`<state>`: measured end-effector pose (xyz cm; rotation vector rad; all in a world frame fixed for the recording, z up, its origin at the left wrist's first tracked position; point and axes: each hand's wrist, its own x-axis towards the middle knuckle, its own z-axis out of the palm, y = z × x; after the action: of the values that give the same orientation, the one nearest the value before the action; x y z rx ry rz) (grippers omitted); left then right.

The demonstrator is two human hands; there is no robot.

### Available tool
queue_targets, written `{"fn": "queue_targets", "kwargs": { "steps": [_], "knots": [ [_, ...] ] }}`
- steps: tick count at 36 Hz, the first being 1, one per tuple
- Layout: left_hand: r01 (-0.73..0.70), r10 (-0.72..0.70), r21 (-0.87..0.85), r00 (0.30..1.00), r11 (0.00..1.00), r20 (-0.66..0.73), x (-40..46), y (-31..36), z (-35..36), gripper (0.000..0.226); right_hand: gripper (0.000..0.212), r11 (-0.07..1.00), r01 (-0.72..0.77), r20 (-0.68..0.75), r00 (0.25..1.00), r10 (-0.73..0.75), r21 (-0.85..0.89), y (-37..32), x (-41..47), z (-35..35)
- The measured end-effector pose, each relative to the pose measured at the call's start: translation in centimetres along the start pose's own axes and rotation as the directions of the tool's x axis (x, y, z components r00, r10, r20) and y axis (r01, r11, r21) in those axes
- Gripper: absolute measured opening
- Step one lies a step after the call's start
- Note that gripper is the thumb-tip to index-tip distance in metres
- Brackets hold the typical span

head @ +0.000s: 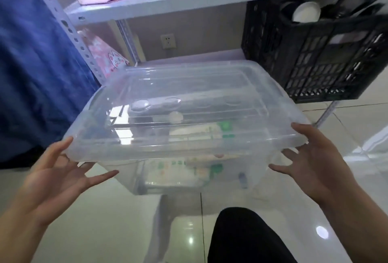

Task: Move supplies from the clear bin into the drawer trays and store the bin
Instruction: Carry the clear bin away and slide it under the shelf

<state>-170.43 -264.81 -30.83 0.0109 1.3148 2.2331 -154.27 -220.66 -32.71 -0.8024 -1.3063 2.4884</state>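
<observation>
Now both hands carry the clear bin by its near corners: left hand and right hand spread wide, straight fingers under the rim. Lid on, supplies inside, it hangs over the tiled floor, near a black crate.

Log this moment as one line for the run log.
stage: carrying bin | clear bin: lid on, supplies inside | left hand: open at rim corner | right hand: open at rim corner
</observation>
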Motion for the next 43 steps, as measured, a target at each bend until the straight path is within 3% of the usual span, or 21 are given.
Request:
{"fn": "queue_targets", "kwargs": {
  "steps": [2,6,12,14,19,22,24,26,28,30,32,34,37,39,43],
  "knots": [
    [-0.004,0.010,-0.097,0.998,0.995,0.064,0.5,1.5,0.9,0.047,0.034,0.998,0.061,0.034,0.998,-0.061,0.015,-1.8,-0.1,1.0],
    [-0.083,0.083,0.037,0.997,0.996,0.008,2.7,3.3,2.6,0.051,0.023,0.986,0.165,0.055,0.985,-0.165,0.008,-4.2,1.3,3.1],
    [-0.170,0.198,0.145,0.958,0.975,-0.207,7.5,1.7,5.0,0.031,0.042,0.951,0.288,0.139,0.952,-0.272,-0.114,-4.7,6.0,4.7],
    [-0.172,0.208,0.183,0.956,0.968,-0.205,8.6,1.2,4.8,0.032,0.047,0.930,0.334,0.228,0.928,-0.296,-0.152,-4.2,7.3,4.4],
    [-0.171,0.140,0.538,0.985,0.825,0.098,8.9,0.6,2.9,0.073,0.066,0.854,0.400,0.382,0.885,-0.266,-0.333,-3.4,8.5,2.3],
    [-0.158,0.167,0.647,0.985,0.746,0.048,8.7,0.3,1.7,0.095,0.080,0.730,0.443,0.323,0.893,-0.312,-0.520,-2.9,8.9,1.4],
    [-0.168,0.219,0.674,0.976,0.719,0.008,8.8,0.3,1.3,0.091,0.097,0.690,0.471,0.254,0.881,-0.399,-0.549,-2.2,8.8,1.5],
    [-0.184,0.307,0.707,0.950,0.683,-0.050,9.1,0.7,1.5,0.086,0.108,0.509,0.527,0.170,0.790,-0.589,-0.681,-2.2,9.0,2.0],
    [-0.192,0.442,0.772,0.888,0.606,-0.126,10.0,1.3,2.0,0.093,0.087,0.162,0.565,0.257,0.587,-0.768,-0.809,-2.6,9.9,2.9],
    [-0.171,0.635,0.897,0.759,0.408,-0.144,11.6,2.3,2.7,0.101,0.054,-0.099,0.585,0.394,0.402,-0.826,-0.805,-3.4,11.5,4.7],
    [-0.215,0.762,0.957,0.647,0.192,-0.008,13.5,3.6,4.1,0.081,0.037,-0.245,0.553,0.481,0.335,-0.810,-0.797,-4.3,13.5,6.9],
    [-0.221,0.769,0.975,0.626,0.022,0.125,15.7,4.6,5.9,0.054,0.032,-0.286,0.484,0.488,0.367,-0.792,-0.827,-5.2,15.4,9.0],
    [-0.140,0.685,0.974,0.693,-0.181,0.227,19.0,5.1,8.0,0.042,0.035,-0.308,0.349,0.454,0.502,-0.736,-0.885,-6.0,17.9,11.0],
    [-0.109,0.670,0.968,0.704,-0.226,0.236,20.5,5.0,8.6,0.042,0.037,-0.328,0.300,0.444,0.559,-0.700,-0.896,-6.0,19.3,11.6],
    [-0.097,0.697,0.980,0.691,-0.173,0.192,22.6,4.8,8.7,0.044,0.040,-0.380,0.252,0.453,0.589,-0.670,-0.890,-6.7,20.9,12.7]
  ]
}}
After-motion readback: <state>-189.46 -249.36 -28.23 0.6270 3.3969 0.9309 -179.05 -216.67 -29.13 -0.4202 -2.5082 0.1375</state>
